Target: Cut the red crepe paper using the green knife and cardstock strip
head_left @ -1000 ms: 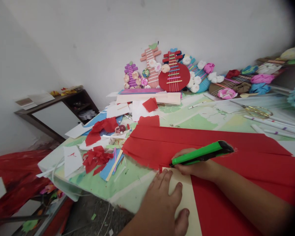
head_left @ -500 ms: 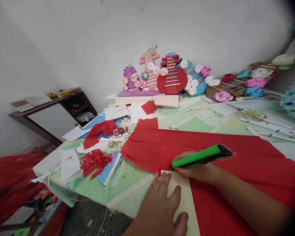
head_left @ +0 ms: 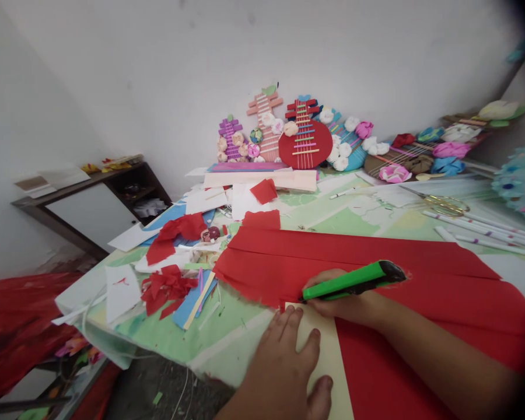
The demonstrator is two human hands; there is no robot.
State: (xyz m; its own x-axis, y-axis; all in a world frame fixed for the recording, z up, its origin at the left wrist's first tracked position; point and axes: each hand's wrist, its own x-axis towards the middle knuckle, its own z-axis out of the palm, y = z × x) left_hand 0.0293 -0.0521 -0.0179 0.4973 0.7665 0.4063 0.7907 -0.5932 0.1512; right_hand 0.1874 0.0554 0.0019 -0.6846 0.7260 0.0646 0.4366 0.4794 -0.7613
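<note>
My right hand (head_left: 339,294) is closed round a green utility knife (head_left: 354,280), its tip down at the top edge of a cream card (head_left: 328,356) that lies on a large red paper sheet (head_left: 420,274). My left hand (head_left: 284,364) lies flat with fingers spread, pressing the card's left side near the table's front edge. The knife's black end points right and upward.
Red paper scraps (head_left: 168,286), blue and white offcuts litter the green table (head_left: 227,338) at left. Paper guitar crafts and flowers (head_left: 304,137) lean on the back wall. Scissors (head_left: 444,204) and white sticks (head_left: 485,230) lie at right. A dark side table (head_left: 91,198) stands at left.
The view has shifted slightly; both hands keep their hold on card and knife, with the knife edging a little left and lower in the picture.
</note>
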